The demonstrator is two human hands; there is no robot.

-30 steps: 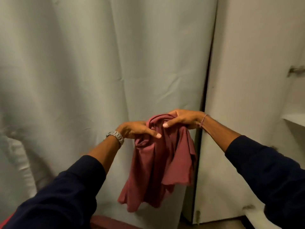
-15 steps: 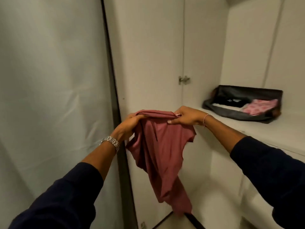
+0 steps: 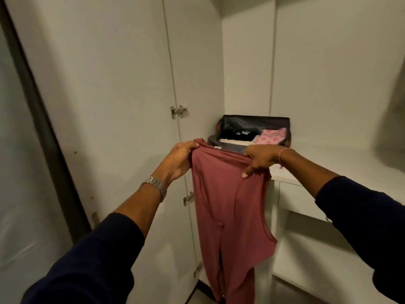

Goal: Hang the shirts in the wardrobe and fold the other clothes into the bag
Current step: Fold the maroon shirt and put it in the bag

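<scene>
Both hands hold a dusty-pink garment up by its top edge, stretched level between them. Left hand (image 3: 179,159) grips the left end of that edge, fingers curled over the bunched cloth; a metal watch (image 3: 154,187) sits on its wrist and a dark navy sleeve (image 3: 92,260) covers the forearm. Right hand (image 3: 260,160) pinches the right end, thumb pointing down in front of the fabric, a thin bracelet (image 3: 280,156) at the wrist. From the held edge the pink garment (image 3: 228,205) hangs straight down in front of the white cupboard doors, narrowing toward the bottom, where it looks to split into two legs; a small white label shows at the top edge. Whether it is trousers or something else cannot be told for sure

Behind the hands, on the white shelf (image 3: 341,163), a dark open bag (image 3: 254,123) stands in the back left corner, against the back wall and just beside the tall cupboard door. Inside it lie folded clothes: a black item (image 3: 236,134) at the left, a pink patterned item (image 3: 271,137) at the right, something pale under the black one. The garment's top edge covers the near rim of the bag in this view

A metal latch (image 3: 179,111) sits on the tall door to the left, a smaller handle (image 3: 188,199) lower down. A pale curtain (image 3: 19,172) hangs at the far left beyond a dark frame
</scene>
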